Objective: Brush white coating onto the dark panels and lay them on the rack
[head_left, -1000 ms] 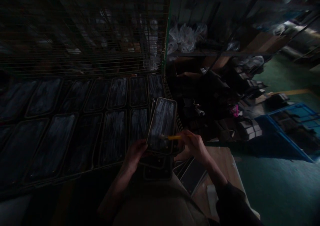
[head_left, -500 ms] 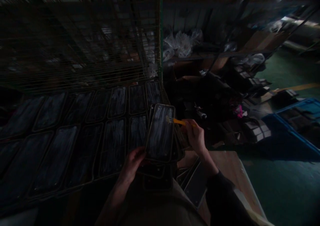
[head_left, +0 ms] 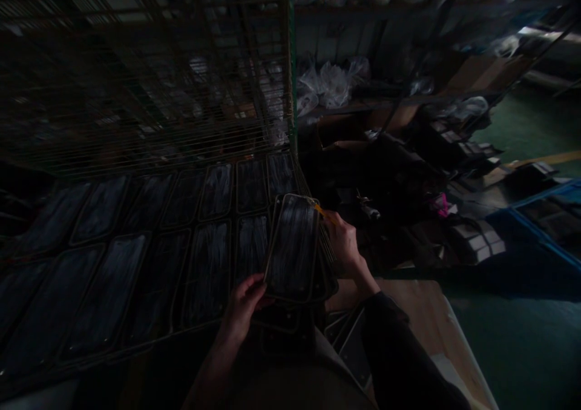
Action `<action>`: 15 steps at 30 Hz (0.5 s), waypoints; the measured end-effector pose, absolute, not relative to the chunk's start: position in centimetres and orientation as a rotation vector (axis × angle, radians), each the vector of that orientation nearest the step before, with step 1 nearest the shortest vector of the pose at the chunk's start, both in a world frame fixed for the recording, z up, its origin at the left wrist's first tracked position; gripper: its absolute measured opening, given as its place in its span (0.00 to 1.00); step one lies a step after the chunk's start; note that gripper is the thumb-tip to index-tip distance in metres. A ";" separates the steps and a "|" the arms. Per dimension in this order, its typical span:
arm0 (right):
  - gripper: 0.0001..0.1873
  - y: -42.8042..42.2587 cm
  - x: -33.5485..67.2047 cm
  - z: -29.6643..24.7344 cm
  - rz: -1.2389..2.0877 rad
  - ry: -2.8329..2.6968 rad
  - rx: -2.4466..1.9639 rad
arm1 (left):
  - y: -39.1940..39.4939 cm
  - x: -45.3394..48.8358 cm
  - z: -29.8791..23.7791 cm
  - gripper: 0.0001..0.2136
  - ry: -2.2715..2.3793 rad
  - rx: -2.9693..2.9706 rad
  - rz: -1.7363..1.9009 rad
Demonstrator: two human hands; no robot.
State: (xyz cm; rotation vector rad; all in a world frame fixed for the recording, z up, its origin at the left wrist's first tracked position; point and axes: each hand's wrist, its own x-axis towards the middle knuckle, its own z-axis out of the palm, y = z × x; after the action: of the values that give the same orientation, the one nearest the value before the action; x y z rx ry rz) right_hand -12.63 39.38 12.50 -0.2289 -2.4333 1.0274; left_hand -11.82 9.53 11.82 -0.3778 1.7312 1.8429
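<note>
A dark rectangular panel (head_left: 293,246) with rounded corners and pale streaks over its face is tilted up in front of me. My left hand (head_left: 247,298) pinches its lower left corner between thumb and fingers. My right hand (head_left: 344,238) is closed round the yellow handle of a brush (head_left: 323,212), whose tip is at the panel's upper right corner. Other dark panels lie under the held one. To the left, rows of similar streaked panels (head_left: 209,264) lie on a wire rack.
A wire mesh screen (head_left: 181,95) rises behind the panels. A wooden board (head_left: 417,313) with more dark panels (head_left: 356,343) is at my lower right. Farther right stands a blue crate (head_left: 531,234). Plastic bags (head_left: 333,86) and cardboard boxes fill the shelves behind.
The brush tip has moved from the panel's right middle area up to its upper right corner. My left hand keeps its hold on the panel, and the view has shifted slightly.
</note>
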 end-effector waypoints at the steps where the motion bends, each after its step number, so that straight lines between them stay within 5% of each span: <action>1: 0.15 39.0 -12.0 12.7 1.016 -2.450 -0.228 | 9.6 -11.8 11.9 0.23 1.728 -0.375 1.850; 15: 0.11 33.5 1.2 19.9 1.494 -2.719 -0.172 | 10.0 -11.7 12.4 0.26 1.708 -0.420 1.838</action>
State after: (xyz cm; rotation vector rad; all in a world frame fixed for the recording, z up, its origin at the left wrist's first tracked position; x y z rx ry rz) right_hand 1.22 33.47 19.86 -0.1723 -2.7186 1.4939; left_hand -11.75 9.99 12.43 -0.4198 1.7085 1.8381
